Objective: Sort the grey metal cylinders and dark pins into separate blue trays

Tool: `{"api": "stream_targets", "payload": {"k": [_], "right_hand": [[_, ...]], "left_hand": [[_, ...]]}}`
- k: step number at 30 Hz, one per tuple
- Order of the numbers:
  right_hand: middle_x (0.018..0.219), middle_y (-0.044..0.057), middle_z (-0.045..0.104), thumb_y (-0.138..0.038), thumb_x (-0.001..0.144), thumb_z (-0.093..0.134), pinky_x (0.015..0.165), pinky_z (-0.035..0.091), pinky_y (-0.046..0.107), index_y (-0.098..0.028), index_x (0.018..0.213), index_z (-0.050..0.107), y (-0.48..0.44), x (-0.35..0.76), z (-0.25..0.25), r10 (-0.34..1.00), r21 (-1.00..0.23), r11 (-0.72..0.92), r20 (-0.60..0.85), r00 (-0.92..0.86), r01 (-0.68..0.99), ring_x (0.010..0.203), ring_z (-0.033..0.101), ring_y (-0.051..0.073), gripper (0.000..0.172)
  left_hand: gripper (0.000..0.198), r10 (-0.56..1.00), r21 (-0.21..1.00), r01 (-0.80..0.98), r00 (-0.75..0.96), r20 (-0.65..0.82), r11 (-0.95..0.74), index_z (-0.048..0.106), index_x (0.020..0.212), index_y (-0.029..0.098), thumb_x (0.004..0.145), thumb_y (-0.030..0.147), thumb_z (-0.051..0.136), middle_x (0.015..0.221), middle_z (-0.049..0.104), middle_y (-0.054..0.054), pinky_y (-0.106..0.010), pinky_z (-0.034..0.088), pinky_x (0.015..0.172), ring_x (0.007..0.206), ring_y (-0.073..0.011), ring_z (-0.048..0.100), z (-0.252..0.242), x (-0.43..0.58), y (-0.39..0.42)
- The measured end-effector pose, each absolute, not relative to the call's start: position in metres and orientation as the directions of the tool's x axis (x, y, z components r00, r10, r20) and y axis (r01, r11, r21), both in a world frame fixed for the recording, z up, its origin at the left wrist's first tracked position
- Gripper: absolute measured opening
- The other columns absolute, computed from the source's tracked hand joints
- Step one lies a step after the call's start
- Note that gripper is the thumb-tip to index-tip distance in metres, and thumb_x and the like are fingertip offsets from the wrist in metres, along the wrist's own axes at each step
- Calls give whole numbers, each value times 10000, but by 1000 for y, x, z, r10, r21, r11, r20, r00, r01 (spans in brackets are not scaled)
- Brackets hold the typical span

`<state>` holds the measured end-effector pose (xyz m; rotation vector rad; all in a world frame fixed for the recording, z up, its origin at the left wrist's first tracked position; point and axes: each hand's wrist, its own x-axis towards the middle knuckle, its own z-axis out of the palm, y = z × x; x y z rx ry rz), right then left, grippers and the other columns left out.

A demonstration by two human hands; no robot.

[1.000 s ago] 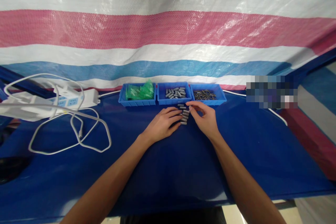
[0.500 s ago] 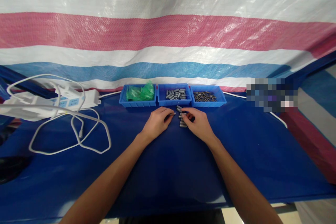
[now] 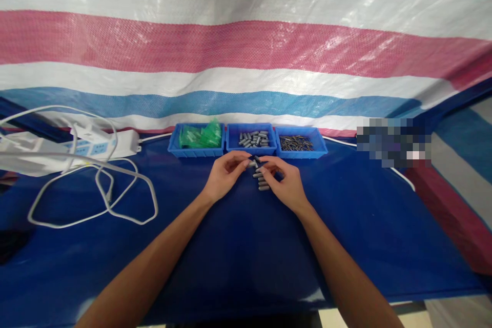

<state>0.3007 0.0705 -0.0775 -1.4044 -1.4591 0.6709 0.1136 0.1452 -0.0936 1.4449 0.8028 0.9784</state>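
Between thumb and fingers, my left hand [image 3: 227,174] pinches a small grey metal cylinder [image 3: 251,163]. My right hand [image 3: 283,179] is closed at the fingertips over the top of a short column of similar grey cylinders [image 3: 263,184] lying on the blue table; what its fingers hold, if anything, I cannot make out. Just behind my hands stands the middle blue bin [image 3: 250,150], with several loose grey cylinders [image 3: 253,138] in it. To its right, another blue bin [image 3: 302,154] holds many thin metal pins or screws [image 3: 295,143].
A left blue bin [image 3: 196,152] contains green plastic bags [image 3: 202,135]. White power strips [image 3: 96,147] and looped white cable [image 3: 151,200] lie on the left of the blue table [image 3: 246,256]. A striped sheet [image 3: 246,46] hangs behind. A pixelated patch hides something at right.
My left hand has shifted slightly, and its cylinder is now closer to my right fingertips. My right fingers have moved toward it. The whole view has shifted a little.
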Motion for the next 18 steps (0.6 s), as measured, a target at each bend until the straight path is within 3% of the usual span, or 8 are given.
{"api": "stream_targets", "payload": {"k": [9, 14, 18], "right_hand": [[919, 34, 781, -350, 881, 742, 638, 594, 300, -244, 1250, 704, 69, 296, -81, 985, -965, 135, 154, 72, 225, 692, 709, 167, 386], [823, 27, 757, -434, 867, 766, 590, 591, 291, -229, 1041, 774, 69, 290, -82, 991, -988, 103, 111, 76, 111, 673, 697, 170, 270], [735, 11, 712, -406, 879, 758, 589, 568, 292, -221, 974, 782, 72, 293, -85, 974, -981, 132, 156, 167, 145, 638, 659, 161, 209]], "left_hand": [[338, 900, 984, -163, 414, 137, -75, 731, 918, 156, 729, 365, 918, 983, 766, -76, -393, 607, 968, 974, -219, 745, -94, 110, 144], [359, 867, 982, -188, 482, 125, -37, 726, 910, 152, 708, 370, 928, 970, 763, -82, -400, 641, 907, 945, -229, 750, -93, 110, 140], [325, 865, 982, -160, 474, 167, -102, 701, 936, 153, 757, 345, 892, 992, 760, -87, -415, 635, 944, 943, -222, 752, -91, 114, 137]]}}
